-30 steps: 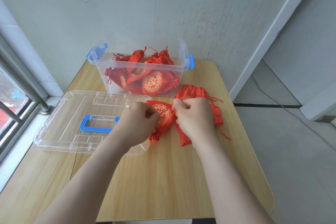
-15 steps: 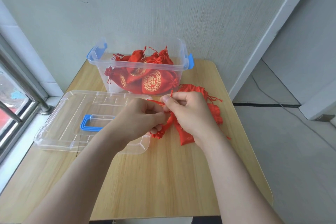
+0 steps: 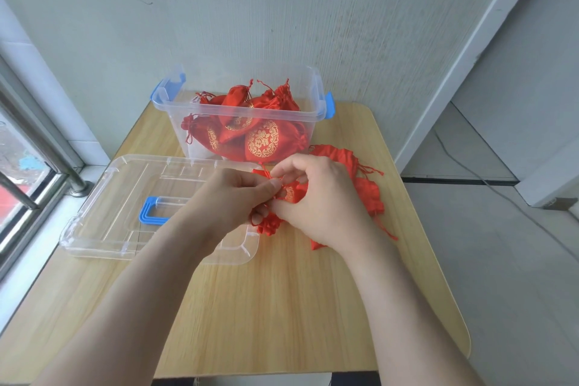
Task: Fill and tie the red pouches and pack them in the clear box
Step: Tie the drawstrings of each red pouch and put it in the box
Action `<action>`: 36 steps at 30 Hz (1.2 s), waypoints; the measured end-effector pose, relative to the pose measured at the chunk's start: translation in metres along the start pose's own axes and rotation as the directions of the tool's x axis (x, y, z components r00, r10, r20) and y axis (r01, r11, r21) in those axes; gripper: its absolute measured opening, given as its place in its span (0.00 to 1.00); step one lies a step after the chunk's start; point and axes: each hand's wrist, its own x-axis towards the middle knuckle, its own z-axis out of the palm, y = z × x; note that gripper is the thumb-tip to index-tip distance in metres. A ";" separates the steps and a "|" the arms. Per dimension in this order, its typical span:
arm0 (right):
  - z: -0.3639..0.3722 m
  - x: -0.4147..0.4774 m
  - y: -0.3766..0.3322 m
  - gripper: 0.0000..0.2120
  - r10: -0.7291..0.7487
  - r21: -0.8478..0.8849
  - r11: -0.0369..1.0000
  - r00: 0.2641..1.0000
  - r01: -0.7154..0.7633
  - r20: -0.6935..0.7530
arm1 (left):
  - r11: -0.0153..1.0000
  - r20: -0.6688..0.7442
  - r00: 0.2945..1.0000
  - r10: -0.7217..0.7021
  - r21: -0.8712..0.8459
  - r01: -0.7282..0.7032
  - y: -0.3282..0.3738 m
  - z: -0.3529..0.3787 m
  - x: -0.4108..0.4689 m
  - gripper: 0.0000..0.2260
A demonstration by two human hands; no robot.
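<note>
Left hand: your left hand (image 3: 232,197) is curled, thumb and forefinger pinching the held pouch (image 3: 289,193) at its gathered neck.
Right hand: your right hand (image 3: 322,197) pinches the same pouch from the other side; its upper fingers are raised and spread.
Hands: close together, fingertips meeting over the pouch, just above the table (image 3: 282,307).
Cord: thin red ends show between your fingers; I cannot tell whether a knot is there.
Clear box (image 3: 244,111): open, by the wall, behind your hands.
Packed pouches (image 3: 263,141): heaped inside the box.
Loose pouches (image 3: 369,194): flat on the table, partly under your right hand.
Lid (image 3: 125,197): lying on the table left of your hands, blue handle (image 3: 150,210) showing.
</note>
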 end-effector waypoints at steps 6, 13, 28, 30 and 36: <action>0.007 0.002 0.007 0.09 -0.117 -0.086 0.989 0.993 0.118 0.015 | 0.999 0.014 0.999 -0.048 -0.016 0.048 0.003 0.001 -0.002 0.11; 0.009 0.001 0.006 0.06 -0.139 -0.248 0.957 0.989 0.149 0.057 | 0.981 -0.021 0.997 -0.078 -0.177 0.073 0.003 -0.003 0.000 0.14; -0.001 0.005 0.005 0.09 0.212 0.332 0.905 0.959 -0.266 0.189 | 0.869 -0.297 0.865 0.404 0.421 -0.261 0.009 0.005 -0.010 0.16; -0.002 0.005 0.004 0.09 0.257 0.403 0.859 0.947 -0.315 0.193 | 0.848 -0.220 0.880 0.420 0.441 -0.294 0.013 0.008 -0.013 0.16; -0.002 0.006 0.002 0.10 0.310 0.461 0.827 0.945 -0.322 0.103 | 0.898 -0.196 0.927 0.318 0.377 -0.228 0.014 0.009 -0.013 0.09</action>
